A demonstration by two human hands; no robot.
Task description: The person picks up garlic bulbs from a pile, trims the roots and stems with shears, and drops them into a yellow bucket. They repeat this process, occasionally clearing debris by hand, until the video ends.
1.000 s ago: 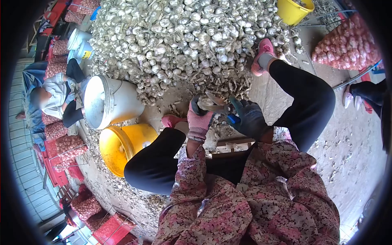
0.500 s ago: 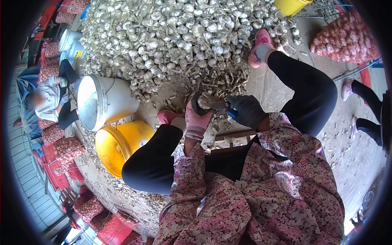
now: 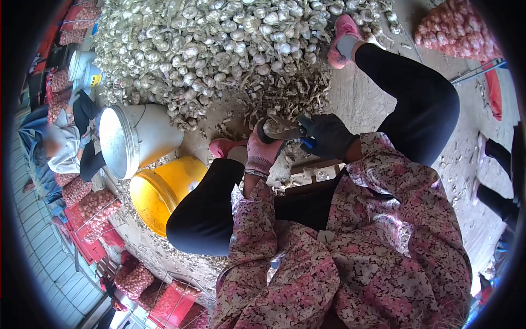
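Note:
My left hand (image 3: 263, 149), in a pink glove with a dark palm, is closed around a garlic bulb (image 3: 270, 128), which is mostly hidden by fingers and blades. In a dark glove, my right hand (image 3: 331, 136) grips shears (image 3: 288, 133) with blue on the handles. The shears' blades reach left across the bulb, parted from each other. Just beyond both hands lie cut stems and dry scraps (image 3: 298, 94), and behind them a large heap of garlic bulbs (image 3: 219, 49).
A white bucket (image 3: 156, 134) and a yellow bucket (image 3: 189, 172) lie on their sides at left. Another person (image 3: 68, 143) sits farther left near mesh garlic sacks (image 3: 96, 208). A full mesh sack (image 3: 457, 33) stands upper right; someone's dark-clad legs (image 3: 496, 203) show at right.
The view has shifted slightly, so the heap and right-hand sack sit higher. My hands stay together with bulb and shears; the blades lie a little higher across the bulb. The seated person's arm has moved.

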